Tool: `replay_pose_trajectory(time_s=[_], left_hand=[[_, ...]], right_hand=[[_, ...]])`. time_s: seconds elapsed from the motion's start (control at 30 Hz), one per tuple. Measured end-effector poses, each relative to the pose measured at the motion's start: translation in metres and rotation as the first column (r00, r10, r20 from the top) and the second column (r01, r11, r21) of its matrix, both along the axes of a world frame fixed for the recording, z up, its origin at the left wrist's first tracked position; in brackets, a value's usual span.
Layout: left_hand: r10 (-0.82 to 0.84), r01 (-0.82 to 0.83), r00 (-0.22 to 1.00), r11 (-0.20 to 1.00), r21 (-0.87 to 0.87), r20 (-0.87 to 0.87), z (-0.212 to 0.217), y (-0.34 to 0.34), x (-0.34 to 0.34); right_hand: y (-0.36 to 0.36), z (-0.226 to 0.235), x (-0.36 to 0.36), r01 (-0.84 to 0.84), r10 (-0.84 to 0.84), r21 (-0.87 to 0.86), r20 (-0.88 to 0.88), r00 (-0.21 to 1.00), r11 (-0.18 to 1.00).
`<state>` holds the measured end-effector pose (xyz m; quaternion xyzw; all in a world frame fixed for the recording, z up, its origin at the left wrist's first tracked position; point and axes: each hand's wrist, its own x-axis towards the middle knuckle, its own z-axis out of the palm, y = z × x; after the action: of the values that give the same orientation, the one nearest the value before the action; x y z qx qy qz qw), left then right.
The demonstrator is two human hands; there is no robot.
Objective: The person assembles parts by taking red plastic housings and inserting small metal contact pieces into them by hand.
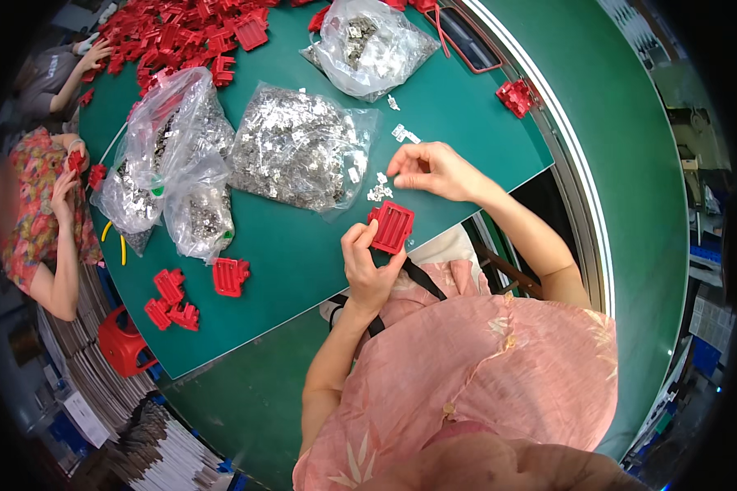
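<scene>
My left hand (366, 268) grips a red plastic housing (393, 227) by its left and lower edges, its slotted face turned up, at the table's near edge. Just beyond it lies a little heap of small silvery metal pieces (379, 191). My right hand (440, 172) hovers right of that heap, thumb and forefinger drawn close in a pinch. Whatever sits between those fingertips, if anything, is too small to make out. A few more metal pieces (404, 133) lie beyond the right hand.
Clear bags of metal pieces (299, 147) stand across the green table (295, 270). Red housings pile up (180, 37) at the far left; several (170, 301) lie nearer. A phone-like framed device (467, 39) lies far right. At left, another person (49, 213) handles a red part; a red stool (124, 342) stands below.
</scene>
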<state>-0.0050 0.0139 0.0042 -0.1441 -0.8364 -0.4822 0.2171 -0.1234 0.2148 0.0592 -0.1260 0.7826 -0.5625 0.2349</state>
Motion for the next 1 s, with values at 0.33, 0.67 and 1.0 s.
replay_pose_trajectory(time_s=[0.33,0.67,1.0], left_hand=[[0.014,-0.014,1.0,0.997,-0.074,-0.001,0.005,0.005,0.001],[0.036,-0.035,0.999,0.996,-0.079,0.004,0.008,0.008,0.004],[-0.028,0.026,0.999,0.997,-0.076,-0.024,0.002,0.006,-0.007]], right_hand=[[-0.015,-0.046,0.017,0.106,0.158,0.292,-0.75,0.643,0.951],[-0.005,-0.05,0.001,0.078,0.335,0.391,-0.862,0.379,0.917],[-0.013,-0.039,-0.008,0.135,0.529,0.566,-0.815,0.236,0.813]])
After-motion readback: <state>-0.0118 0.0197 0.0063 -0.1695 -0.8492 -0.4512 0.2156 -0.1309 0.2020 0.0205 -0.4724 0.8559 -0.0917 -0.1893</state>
